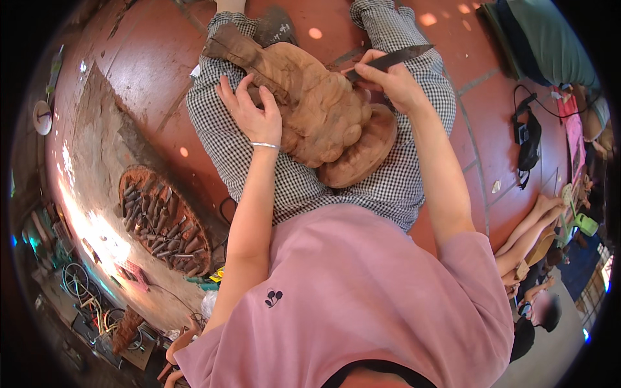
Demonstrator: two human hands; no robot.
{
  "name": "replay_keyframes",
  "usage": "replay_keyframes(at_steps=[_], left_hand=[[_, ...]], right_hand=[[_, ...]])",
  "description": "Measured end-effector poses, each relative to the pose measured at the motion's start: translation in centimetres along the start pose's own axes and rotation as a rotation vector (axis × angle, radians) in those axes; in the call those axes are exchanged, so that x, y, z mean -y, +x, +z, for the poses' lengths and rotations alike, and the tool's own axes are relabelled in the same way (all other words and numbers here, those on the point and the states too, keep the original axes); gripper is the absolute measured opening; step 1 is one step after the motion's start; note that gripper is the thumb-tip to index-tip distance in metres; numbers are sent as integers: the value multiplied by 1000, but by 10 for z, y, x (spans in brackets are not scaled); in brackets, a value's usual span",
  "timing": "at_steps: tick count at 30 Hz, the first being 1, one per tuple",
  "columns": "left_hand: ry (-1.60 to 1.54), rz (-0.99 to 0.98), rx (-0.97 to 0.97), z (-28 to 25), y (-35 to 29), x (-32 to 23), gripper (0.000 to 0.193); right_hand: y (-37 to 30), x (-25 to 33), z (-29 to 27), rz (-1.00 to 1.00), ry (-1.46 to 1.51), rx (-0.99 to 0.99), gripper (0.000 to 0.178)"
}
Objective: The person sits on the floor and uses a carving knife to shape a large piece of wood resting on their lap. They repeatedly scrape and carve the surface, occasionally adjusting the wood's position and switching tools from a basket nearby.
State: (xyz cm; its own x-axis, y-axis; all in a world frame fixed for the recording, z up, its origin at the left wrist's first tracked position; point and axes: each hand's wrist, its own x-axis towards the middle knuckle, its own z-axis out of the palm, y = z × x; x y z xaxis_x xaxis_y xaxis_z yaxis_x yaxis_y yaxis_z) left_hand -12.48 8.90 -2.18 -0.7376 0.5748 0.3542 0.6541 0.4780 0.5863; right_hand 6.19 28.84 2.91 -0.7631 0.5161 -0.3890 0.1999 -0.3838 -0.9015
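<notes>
A carved brown wooden figure (317,103) lies across my lap, its surface covered in rounded relief and its broad round base toward my right thigh. My left hand (252,115) rests at the figure's left edge, fingers spread and bent, gripping nothing. Over the figure's right side, my right hand (388,81) is closed around a dark, flat, knife-like blade (404,57). The blade points away to the upper right. The fingers hide its other end, and I cannot tell whether it touches the wood.
On the left, a round basket (208,242) holds several carving tools (158,213). A dark block (275,27) lies beyond the figure. A black pouch (529,142) and green cushion (556,42) are on the tiled floor at right. Other people sit at lower right.
</notes>
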Motion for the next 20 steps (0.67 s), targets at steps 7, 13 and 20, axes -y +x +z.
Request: replay_keyframes(at_steps=[7, 13, 20], left_hand=[[96, -129, 54, 13, 57, -14, 45], [367, 135, -57, 30, 45, 8, 33], [388, 147, -58, 33, 46, 9, 31]], right_hand=[[0, 13, 9, 44, -395, 36, 21], [-2, -2, 10, 0, -151, 35, 16], [7, -14, 1, 49, 36, -35, 20]])
